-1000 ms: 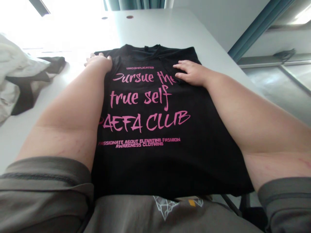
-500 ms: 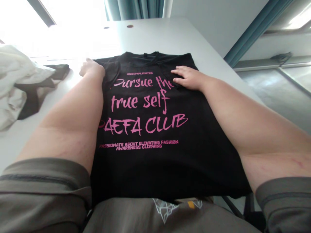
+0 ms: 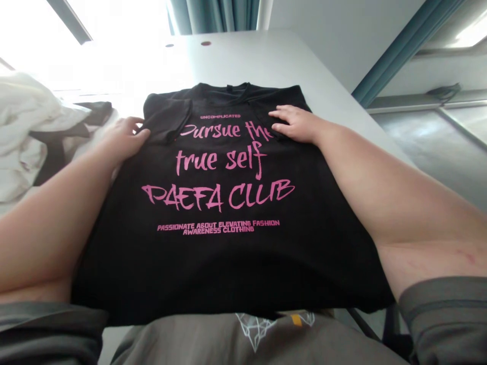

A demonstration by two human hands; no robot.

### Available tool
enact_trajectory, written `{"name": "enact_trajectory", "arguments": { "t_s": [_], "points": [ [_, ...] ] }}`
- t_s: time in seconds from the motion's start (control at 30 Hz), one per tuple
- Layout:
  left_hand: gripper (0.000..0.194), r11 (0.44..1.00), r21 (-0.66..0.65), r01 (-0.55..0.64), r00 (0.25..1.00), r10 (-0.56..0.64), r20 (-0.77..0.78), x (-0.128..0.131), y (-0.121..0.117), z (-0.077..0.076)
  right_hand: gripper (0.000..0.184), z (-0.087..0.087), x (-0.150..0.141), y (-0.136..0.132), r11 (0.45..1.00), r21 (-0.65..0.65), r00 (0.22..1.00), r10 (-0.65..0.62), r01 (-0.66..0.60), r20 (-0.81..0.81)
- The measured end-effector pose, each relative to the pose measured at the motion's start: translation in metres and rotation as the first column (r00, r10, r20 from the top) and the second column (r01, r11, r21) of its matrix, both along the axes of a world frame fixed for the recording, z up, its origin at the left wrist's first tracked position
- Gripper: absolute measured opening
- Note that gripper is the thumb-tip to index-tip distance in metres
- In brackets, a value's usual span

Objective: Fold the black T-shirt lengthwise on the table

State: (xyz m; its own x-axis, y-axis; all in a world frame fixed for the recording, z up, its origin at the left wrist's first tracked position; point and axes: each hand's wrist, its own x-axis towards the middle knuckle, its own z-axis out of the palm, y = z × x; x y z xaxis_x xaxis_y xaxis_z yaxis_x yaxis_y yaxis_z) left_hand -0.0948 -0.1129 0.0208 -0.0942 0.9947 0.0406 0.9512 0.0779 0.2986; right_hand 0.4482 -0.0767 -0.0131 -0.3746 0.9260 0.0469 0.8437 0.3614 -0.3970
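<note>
See, in the head view, a black short-sleeved T-shirt [image 3: 236, 274] laid face up on the white tabletop [image 3: 304, 66], with the neckline [image 3: 224, 91] at the far end and the hem close to the person's grey top [image 3: 198, 339]. Read in pink lettering [image 3: 216, 197] across its front: "UNCOMPLICATED", "Pursue the", "true self", "PAEFA CLUB", then a small line about elevating fashion awareness clothing. Note the left-side sleeve [image 3: 165, 117] turned inward over the chest, and the right-side sleeve [image 3: 262, 107] turned inward too.

Find the left hand [image 3: 125, 136] at the shirt's left edge, just beside the turned-in sleeve, with thumb and fingers partly parted. Cannot tell whether cloth is pinched there. Find the right hand [image 3: 299, 124] opened out, fingers extended and lying on the right-side sleeve, covering part of the word "the".

Notice to the left a crumpled white cloth [image 3: 23, 111] with dark patches, near the left hand. Notice farther back a round hole [image 3: 206, 43] in the tabletop, and beyond it a teal curtain [image 3: 224, 15].
</note>
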Motion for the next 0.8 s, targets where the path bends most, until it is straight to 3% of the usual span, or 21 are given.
{"name": "enact_trajectory", "arguments": {
  "t_s": [0.1, 0.2, 0.43, 0.6, 0.73, 0.8],
  "points": [
    [0.072, 0.998, 0.049, 0.033, 0.998, -0.03, -0.061, 0.012, -0.015, 0.004, 0.094, 0.0, 0.001, -0.001, 1.0, 0.021, 1.0, 0.016, -0.016, -0.015],
    [0.067, 0.999, 0.011, 0.044, 0.997, -0.044, -0.067, 0.019, -0.011, 0.005, 0.093, -0.002, 0.002, -0.002, 0.999, 0.042, 1.0, 0.017, -0.016, -0.009],
    [0.062, 0.987, 0.092, 0.133, 0.979, -0.145, 0.142, 0.012, -0.005, -0.005, 0.092, -0.007, 0.006, 0.001, 0.998, 0.07, 0.999, -0.005, 0.001, 0.045],
    [0.062, 0.978, 0.206, 0.032, 0.944, -0.097, 0.315, 0.022, -0.007, 0.006, 0.089, -0.009, 0.007, 0.005, 0.997, 0.073, 0.999, -0.002, -0.002, 0.051],
    [0.06, 0.999, -0.01, -0.052, 0.883, 0.051, 0.468, 0.016, -0.008, 0.019, 0.09, -0.007, 0.007, 0.004, 0.998, 0.068, 0.999, 0.005, -0.009, 0.051],
    [0.059, 0.993, -0.112, -0.042, 0.887, 0.088, 0.453, 0.007, -0.014, 0.023, 0.09, -0.006, 0.006, 0.002, 0.998, 0.068, 0.998, 0.006, -0.01, 0.057]
  ]
}}
